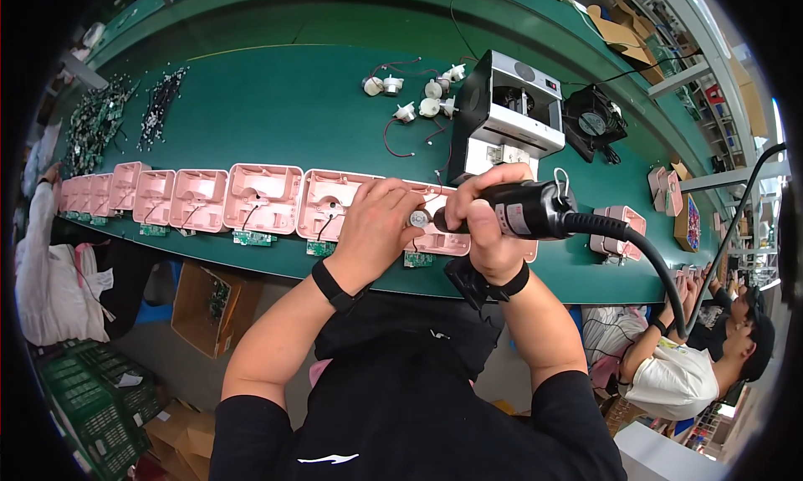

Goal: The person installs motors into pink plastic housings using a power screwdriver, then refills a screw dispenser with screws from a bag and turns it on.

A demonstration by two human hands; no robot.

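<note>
My right hand (493, 230) is wrapped round a black electric screwdriver (535, 209), held level with its nose pointing left and its thick cable running off to the right. With thumb and fingertips my left hand (376, 230) holds a small round motor (418, 218), its pale face at the screwdriver's tip. Whether the bit touches it I cannot tell. Both hands are above a pink plastic housing (452, 243), partly covered by them. Another pink housing (322, 203) lies just left of my left hand, with a green circuit board (319, 248) at its front edge.
A row of pink housings (262, 198) stretches left. Behind my hands stand a screw feeder (514, 113) and a black fan (595, 123); several white motors (405, 112) with wires lie nearby. Wired circuit boards (94, 121) are heaped far left. A co-worker (686, 376) sits at right.
</note>
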